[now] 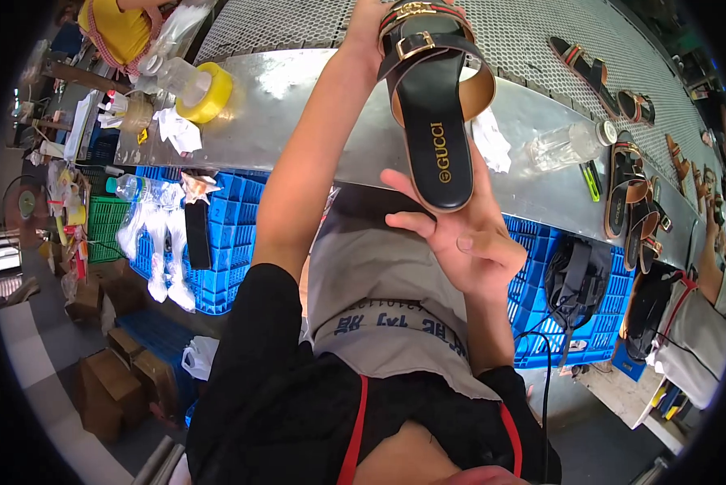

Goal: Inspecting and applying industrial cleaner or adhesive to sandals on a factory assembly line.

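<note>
A black sandal (pixel 434 137) with a gold buckle, a striped strap and a tan lining is held up in front of me, heel toward me. My left hand (pixel 368 28) grips it by the toe end, its fingers partly hidden behind the straps. My right hand (pixel 477 242) is by the heel, palm up and fingers spread. One finger runs up along the sandal's right edge; whether it touches the sole I cannot tell. Below hangs my grey apron (pixel 387 267) with red straps.
A metal ledge (pixel 314 137) borders the mesh conveyor (pixel 524 40). On it are a yellow tape roll (pixel 205 93), a clear bottle (pixel 569 145), a green cutter (pixel 591 182) and several sandals (pixel 625 190). Blue crates (pixel 233 242) stand below. Another person (pixel 702 323) is at the right.
</note>
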